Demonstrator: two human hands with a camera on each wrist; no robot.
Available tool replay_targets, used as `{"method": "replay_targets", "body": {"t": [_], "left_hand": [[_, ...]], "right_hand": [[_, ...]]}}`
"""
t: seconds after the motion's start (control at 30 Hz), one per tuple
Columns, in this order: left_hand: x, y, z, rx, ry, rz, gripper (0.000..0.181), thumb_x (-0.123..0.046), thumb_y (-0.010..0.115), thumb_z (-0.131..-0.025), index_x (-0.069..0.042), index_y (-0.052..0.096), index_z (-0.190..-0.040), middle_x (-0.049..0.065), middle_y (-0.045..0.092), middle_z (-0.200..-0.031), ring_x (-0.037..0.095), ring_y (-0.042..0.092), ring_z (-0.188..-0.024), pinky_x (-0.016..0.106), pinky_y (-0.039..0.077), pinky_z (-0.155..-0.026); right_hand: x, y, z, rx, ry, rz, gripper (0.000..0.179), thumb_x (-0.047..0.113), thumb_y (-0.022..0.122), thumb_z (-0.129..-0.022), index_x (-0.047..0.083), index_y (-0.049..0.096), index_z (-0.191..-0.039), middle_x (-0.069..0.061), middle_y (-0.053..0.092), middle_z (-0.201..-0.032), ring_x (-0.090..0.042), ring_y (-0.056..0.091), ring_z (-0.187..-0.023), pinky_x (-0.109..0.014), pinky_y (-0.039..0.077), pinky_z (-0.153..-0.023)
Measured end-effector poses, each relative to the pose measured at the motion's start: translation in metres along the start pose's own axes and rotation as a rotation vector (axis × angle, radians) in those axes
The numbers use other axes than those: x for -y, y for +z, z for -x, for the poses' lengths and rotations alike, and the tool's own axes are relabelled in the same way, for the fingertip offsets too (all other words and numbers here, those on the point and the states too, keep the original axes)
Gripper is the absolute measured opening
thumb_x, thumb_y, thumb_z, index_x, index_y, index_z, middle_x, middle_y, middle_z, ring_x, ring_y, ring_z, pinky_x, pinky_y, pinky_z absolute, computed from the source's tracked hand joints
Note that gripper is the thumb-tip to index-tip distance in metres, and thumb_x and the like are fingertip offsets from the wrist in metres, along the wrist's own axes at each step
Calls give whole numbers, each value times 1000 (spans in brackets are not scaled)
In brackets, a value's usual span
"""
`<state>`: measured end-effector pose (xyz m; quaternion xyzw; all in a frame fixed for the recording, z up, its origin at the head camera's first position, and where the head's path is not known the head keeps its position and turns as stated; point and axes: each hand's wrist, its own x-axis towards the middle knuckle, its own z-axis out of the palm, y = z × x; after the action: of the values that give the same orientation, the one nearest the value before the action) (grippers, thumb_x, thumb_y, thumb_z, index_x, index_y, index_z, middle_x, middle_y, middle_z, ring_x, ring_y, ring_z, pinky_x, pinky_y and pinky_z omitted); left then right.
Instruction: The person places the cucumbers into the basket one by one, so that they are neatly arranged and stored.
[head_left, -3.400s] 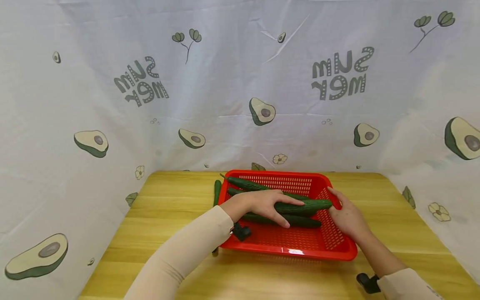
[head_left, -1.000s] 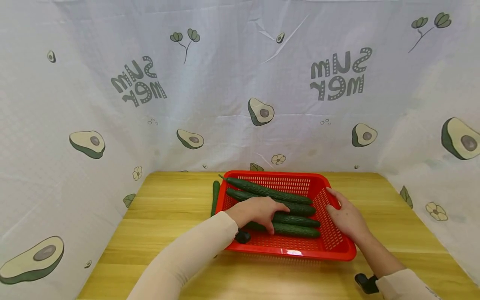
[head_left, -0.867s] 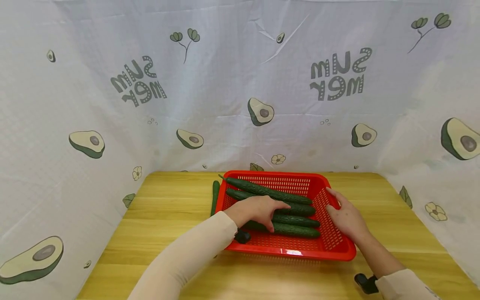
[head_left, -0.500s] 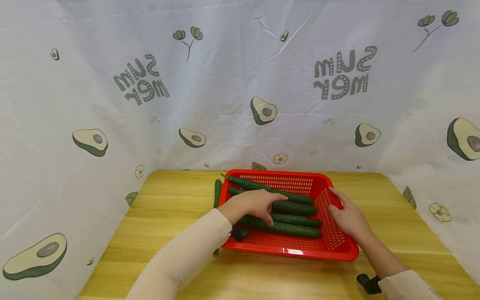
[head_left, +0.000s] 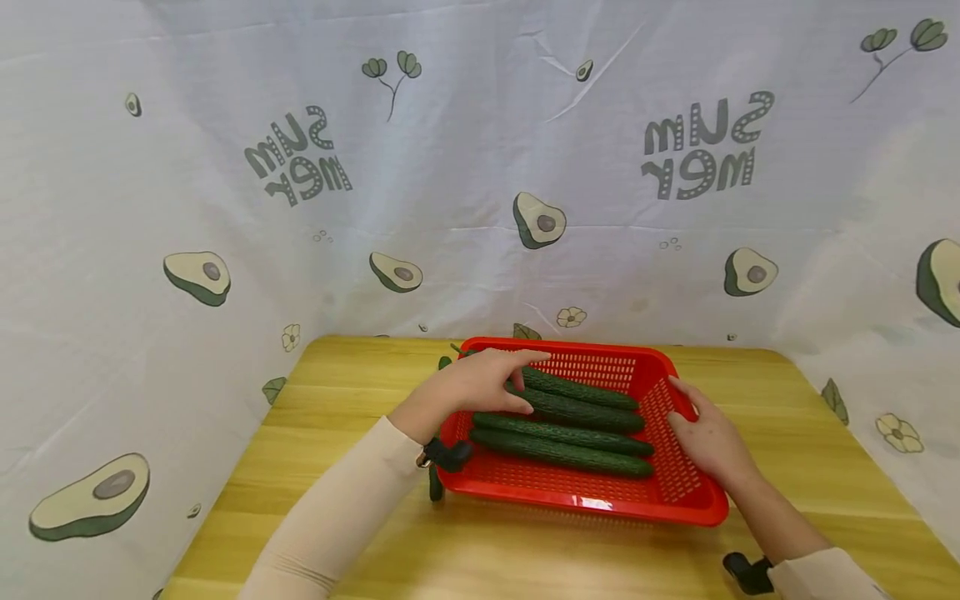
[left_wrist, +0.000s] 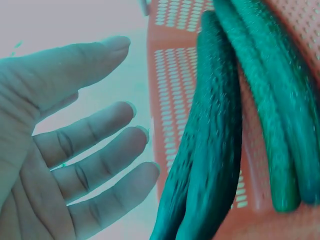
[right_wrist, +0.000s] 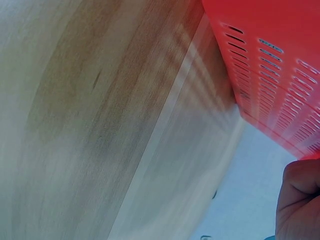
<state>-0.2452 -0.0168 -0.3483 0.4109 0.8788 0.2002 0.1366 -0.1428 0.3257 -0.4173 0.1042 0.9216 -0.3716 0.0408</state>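
Observation:
Several long green cucumbers [head_left: 566,454] lie side by side in a red perforated plastic basket [head_left: 517,490]. Over the basket's left part my left hand [head_left: 480,385] is raised with nothing in its grasp, covering part of the rear cucumbers [head_left: 577,407]. In the left wrist view, the fingers of that left hand [left_wrist: 60,140] are spread apart beside the cucumbers [left_wrist: 212,125]. My right hand [head_left: 708,437] holds the basket's right rim, thumb on the inner side. The right wrist view catches only a bit of the right hand [right_wrist: 300,202] by the basket's outer wall [right_wrist: 275,75].
Outside the basket's left end, more cucumber [head_left: 436,483] shows on the wooden table [head_left: 352,400], partly hidden by my left arm. A white cloth [head_left: 465,167] printed with avocados hangs behind and at both sides.
My left hand held a cucumber over the basket, laid it at the front of the row and let go. It has since lifted away to the left. The right hand stays on the rim.

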Motion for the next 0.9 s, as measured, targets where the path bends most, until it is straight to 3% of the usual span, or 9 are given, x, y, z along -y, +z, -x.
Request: {"method": "replay_targets", "body": {"t": [0.17,0.4,0.7,0.9], "left_hand": [[14,-5,20,-104,-31,95,81,-31,78,-96,-27,35,-165,2,68,-112,10,64,-80,29,54,-80],[41,0,41,-272,-80,223,76,-33,73,-99,-24,36,-165,3,68,-117,13,62,-81,32,53,-74],[87,27,68,-549,-213,408,62,-26,67,-103,-16,44,-160,12,67,-122,20,63,-86,32,53,-70],[105,55,75,-651,-302,490,54,-18,62,-106,-12,47,-157,17,64,-126,23,61,-87,32,52,-67]], "right_hand": [[-3,-2,-1,6,0,-15,64,27,37,-111,11,14,-169,-35,61,-123,-21,64,-65,-37,55,-59],[-2,-1,-2,9,-8,-3,64,28,36,-112,11,14,-169,-41,53,-136,-20,66,-68,-37,56,-60],[0,0,-2,10,-4,-2,64,28,36,-112,12,13,-169,-41,51,-137,-20,64,-67,-36,54,-60],[-1,-1,-3,16,6,-13,64,28,36,-112,12,13,-169,-41,48,-140,-20,65,-69,-37,56,-60]]}}
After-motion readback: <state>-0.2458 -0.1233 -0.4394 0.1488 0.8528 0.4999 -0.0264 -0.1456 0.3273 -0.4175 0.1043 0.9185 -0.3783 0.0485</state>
